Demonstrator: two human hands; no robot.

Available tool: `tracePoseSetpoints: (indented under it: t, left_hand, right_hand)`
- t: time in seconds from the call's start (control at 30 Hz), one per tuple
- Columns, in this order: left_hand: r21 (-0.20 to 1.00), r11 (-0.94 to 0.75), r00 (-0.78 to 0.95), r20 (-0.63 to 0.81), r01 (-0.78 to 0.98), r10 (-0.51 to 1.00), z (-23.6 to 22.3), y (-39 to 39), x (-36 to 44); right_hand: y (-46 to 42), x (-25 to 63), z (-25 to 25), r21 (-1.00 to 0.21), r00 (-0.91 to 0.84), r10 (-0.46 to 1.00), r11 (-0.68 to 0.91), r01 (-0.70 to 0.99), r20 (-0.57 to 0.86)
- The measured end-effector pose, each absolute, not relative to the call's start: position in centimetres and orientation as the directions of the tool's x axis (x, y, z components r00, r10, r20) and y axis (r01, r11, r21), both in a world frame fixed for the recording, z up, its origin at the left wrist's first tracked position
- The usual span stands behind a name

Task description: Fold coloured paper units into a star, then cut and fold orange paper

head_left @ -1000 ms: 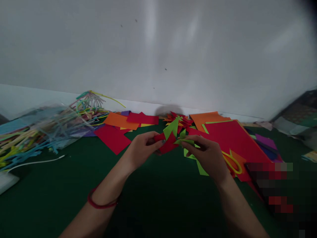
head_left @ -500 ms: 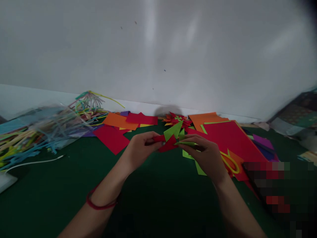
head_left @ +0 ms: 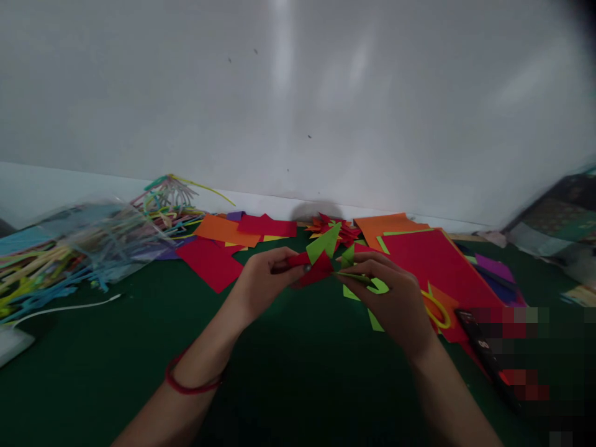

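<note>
My left hand [head_left: 263,279] pinches a folded paper piece of red and light green [head_left: 319,257] above the dark green mat [head_left: 139,347]. My right hand [head_left: 395,298] is closed on a thin folded light green paper piece [head_left: 361,277], its tip touching the red and green piece. A red cord circles my left wrist [head_left: 189,385]. Behind my hands lies a finished star of red, orange and green paper [head_left: 339,228].
Red sheets [head_left: 433,261] and orange sheets [head_left: 223,228] lie by the white wall. Yellow-handled scissors [head_left: 437,310] rest on the red sheet at right. A clear bag of coloured strips [head_left: 79,248] fills the left. Purple paper [head_left: 498,268] lies far right.
My right hand has turned slightly and drawn the green piece a little lower and to the right. The left hand keeps its hold almost unmoved.
</note>
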State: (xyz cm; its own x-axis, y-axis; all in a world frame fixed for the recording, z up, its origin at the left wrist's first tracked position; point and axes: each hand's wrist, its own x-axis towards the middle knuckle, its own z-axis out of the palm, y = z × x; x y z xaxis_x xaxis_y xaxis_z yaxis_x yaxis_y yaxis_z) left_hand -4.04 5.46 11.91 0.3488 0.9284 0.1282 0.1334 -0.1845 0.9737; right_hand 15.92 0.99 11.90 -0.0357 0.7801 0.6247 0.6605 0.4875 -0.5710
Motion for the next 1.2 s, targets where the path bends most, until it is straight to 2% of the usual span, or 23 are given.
tracePoseSetpoints:
  t: [0.2, 0.5, 0.83, 1.07, 1.2]
  left_hand:
    - [0.986, -0.148, 0.386, 0.107, 0.078, 0.916, 11.76, 5.37, -3.75]
    - [0.983, -0.169, 0.392, 0.128, 0.071, 0.911, 11.33, 5.52, -3.49]
    - [0.971, -0.212, 0.394, 0.154, 0.107, 0.906, 11.57, 5.26, -3.55]
    - [0.985, -0.161, 0.423, 0.122, 0.057, 0.898, 11.57, 5.36, -3.5]
    - [0.994, -0.105, 0.408, 0.08, 0.037, 0.909, 11.65, 5.45, -3.58]
  right_hand:
    - [1.27, 16.02, 11.69, -0.506, -0.07, 0.752, 0.506, 0.699, 0.655]
    - [1.42, 15.82, 11.63, -0.66, -0.008, 0.835, 0.441, 0.607, 0.551]
    - [1.28, 15.71, 11.82, -0.644, -0.029, 0.834, 0.446, 0.622, 0.55]
    - [1.37, 16.21, 11.82, -0.786, 0.007, 0.945, 0.266, 0.558, 0.326]
    - [1.37, 16.34, 11.86, -0.828, 0.061, 0.96, 0.202, 0.523, 0.273]
